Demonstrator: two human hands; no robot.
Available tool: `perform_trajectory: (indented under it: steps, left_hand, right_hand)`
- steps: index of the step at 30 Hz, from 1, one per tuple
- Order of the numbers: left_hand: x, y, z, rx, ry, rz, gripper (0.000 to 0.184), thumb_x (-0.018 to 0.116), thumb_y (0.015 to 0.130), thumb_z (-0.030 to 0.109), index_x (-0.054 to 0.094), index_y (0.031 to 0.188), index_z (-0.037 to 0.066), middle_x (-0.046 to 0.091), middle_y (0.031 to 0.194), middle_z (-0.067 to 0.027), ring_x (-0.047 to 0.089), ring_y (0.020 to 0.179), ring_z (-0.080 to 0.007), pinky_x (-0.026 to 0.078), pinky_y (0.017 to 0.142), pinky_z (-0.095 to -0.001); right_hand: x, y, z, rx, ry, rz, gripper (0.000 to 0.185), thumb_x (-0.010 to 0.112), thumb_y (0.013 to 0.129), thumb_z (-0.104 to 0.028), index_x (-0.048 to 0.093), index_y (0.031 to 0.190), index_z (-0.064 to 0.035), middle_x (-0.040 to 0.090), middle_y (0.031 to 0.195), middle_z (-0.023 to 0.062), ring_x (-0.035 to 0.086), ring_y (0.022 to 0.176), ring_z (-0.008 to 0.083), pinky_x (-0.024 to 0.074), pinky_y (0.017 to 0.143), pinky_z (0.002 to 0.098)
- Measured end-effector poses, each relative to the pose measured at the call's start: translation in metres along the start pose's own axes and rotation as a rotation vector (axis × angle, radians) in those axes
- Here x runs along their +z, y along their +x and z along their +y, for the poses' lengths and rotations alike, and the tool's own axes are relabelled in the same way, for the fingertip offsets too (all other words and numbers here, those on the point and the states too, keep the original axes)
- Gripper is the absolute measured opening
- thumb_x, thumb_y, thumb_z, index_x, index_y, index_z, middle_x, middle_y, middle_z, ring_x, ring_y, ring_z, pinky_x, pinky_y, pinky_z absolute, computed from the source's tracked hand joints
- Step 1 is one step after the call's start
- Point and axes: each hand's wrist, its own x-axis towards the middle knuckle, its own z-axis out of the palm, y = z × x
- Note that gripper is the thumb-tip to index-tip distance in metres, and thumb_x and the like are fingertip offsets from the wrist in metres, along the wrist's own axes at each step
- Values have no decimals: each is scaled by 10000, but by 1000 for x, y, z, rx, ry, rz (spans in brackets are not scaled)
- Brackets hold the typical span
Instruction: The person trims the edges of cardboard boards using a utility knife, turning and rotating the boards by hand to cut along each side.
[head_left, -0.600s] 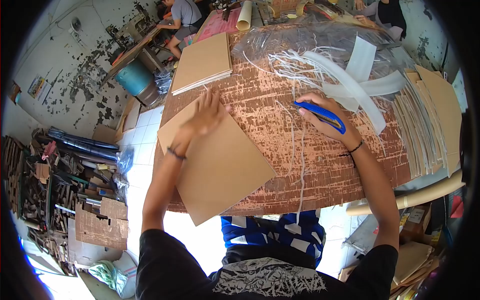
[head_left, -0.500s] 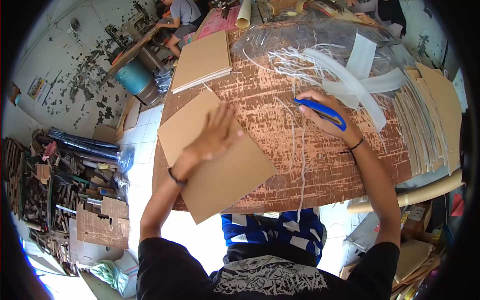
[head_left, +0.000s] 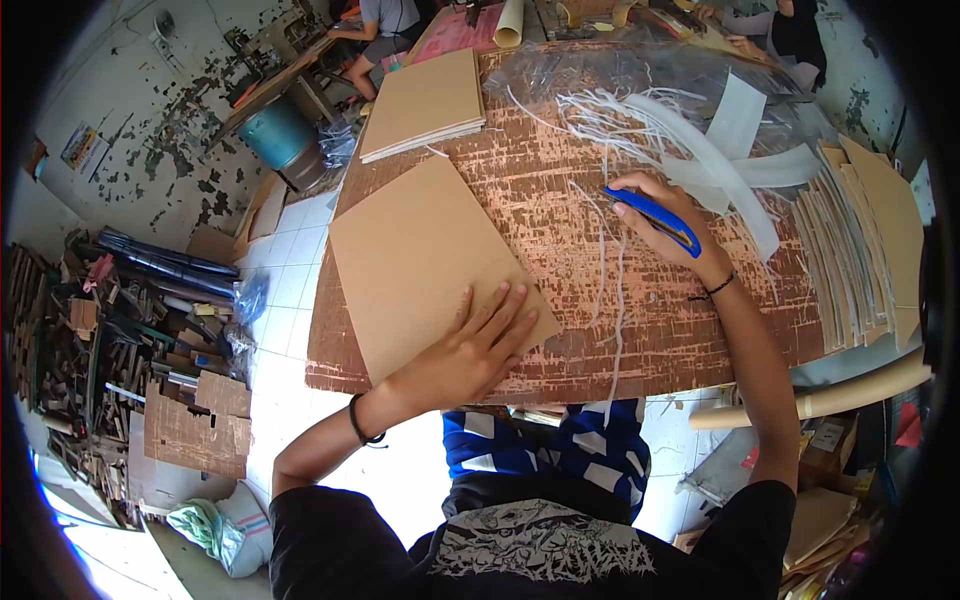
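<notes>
Brown board (head_left: 415, 250), one flat sheet, lies on the worn desk (head_left: 690, 345) directly beneath my left grip (head_left: 470, 355). Left grip: open, palm down, fingers spread, resting near the sheet's right-hand corner and clasping nothing that I can see. Right grip (head_left: 692, 216): closed around a blue cutter (head_left: 655, 212), well apart from the sheet. From my distant view I cannot tell whether its blade is out.

Just left of the right grip, loose white strands (head_left: 619, 320) trail down the desk toward its near edge. Beyond that grip lie a tangle of white trimmings (head_left: 610, 120) and broader white strips (head_left: 745, 115), crossed over one another, with clear plastic sheeting (head_left: 540, 72) behind. Beyond the left grip, past the sheet, sits a squared stack of boards (head_left: 425, 100). Right of the right grip, more boards (head_left: 850, 250) lean in a packed row.

Progress, my judgement: partway. The trimmings suggest that some cutting is done; this sheet lies flat, with the cutter not on it. I cannot tell which of the two board groups is finished and which waits, so what is left stays uncounted. Farthest from both grips, two people (head_left: 385, 20) (head_left: 790, 45) sit at work.
</notes>
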Motion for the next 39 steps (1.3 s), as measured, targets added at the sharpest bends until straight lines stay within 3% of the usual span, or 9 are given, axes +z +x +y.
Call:
perform_trajectory:
  steps: [6, 9, 10, 12, 16, 21, 24, 31, 39]
  left_hand:
    - [-30, -25, -5, -27, -73, -77, 496, 620, 960, 193, 522, 1413, 14, 457, 1508, -212, 431, 1413, -367, 399, 1120, -550]
    - [-38, -16, -34, 103, -300, -11, 394, 651, 894, 130, 632, 1272, 21, 594, 1376, -191, 536, 1320, -354, 474, 1061, -499]
    - [-52, -3, -44, 150, -333, 14, 275, 640, 904, 132, 684, 1149, 16, 678, 1230, -181, 613, 1209, -348, 504, 1014, -449]
    - [-41, 22, -84, 109, -319, 78, 342, 638, 897, 144, 658, 1211, 8, 638, 1289, -188, 603, 1198, -373, 476, 1035, -472]
    - [-1, 94, -160, -276, -253, 354, 416, 593, 946, 209, 577, 1317, 21, 556, 1349, -250, 562, 1209, -419, 452, 1057, -465]
    - [47, 141, -200, -616, -155, 420, 567, 526, 979, 424, 530, 1405, 50, 443, 1505, -234, 383, 1429, -364, 262, 1191, -511]
    - [62, 140, -210, -624, -209, 430, 641, 499, 967, 497, 509, 1440, 64, 397, 1563, -193, 279, 1499, -330, 153, 1227, -517]
    - [55, 139, -206, -656, -208, 334, 667, 476, 966, 446, 447, 1483, 25, 309, 1618, -173, 232, 1521, -312, 136, 1245, -492]
    - [64, 144, -203, -669, -114, 430, 641, 481, 966, 442, 469, 1462, 35, 409, 1558, -181, 304, 1487, -336, 199, 1224, -523]
  right_hand:
    - [2, 1, 4, -78, -20, 53, 281, 657, 972, -346, 640, 1156, -134, 704, 870, 71, 698, 760, 215, 526, 699, 346]
    - [2, 1, 2, -61, -12, 60, 295, 651, 975, -351, 638, 1175, -135, 707, 872, 70, 700, 769, 208, 524, 703, 335]
    - [3, 1, 2, -58, 1, 56, 303, 646, 978, -351, 636, 1183, -128, 706, 870, 70, 697, 767, 197, 523, 701, 332]
    - [5, 2, 1, -53, 30, 41, 318, 637, 985, -351, 630, 1198, -114, 704, 865, 70, 691, 763, 176, 522, 697, 326]
    - [10, 13, -18, 23, 161, 10, 365, 576, 1019, -384, 597, 1215, -76, 680, 887, 64, 662, 799, 130, 521, 674, 298]
    - [56, 22, -66, 204, 597, -108, 369, 510, 1053, -408, 538, 1227, -83, 632, 995, 40, 628, 891, 110, 517, 672, 242]
    - [88, 27, -70, 188, 680, -100, 338, 515, 1058, -373, 539, 1221, -78, 625, 972, 34, 610, 855, 93, 507, 680, 236]
    - [119, 29, -68, 188, 660, -13, 249, 529, 1059, -243, 552, 1240, -74, 603, 951, 18, 564, 820, 67, 499, 721, 246]
    - [130, 24, -75, 144, 586, 37, 202, 541, 1039, -170, 536, 1202, -50, 629, 956, 47, 603, 843, 97, 504, 725, 264]
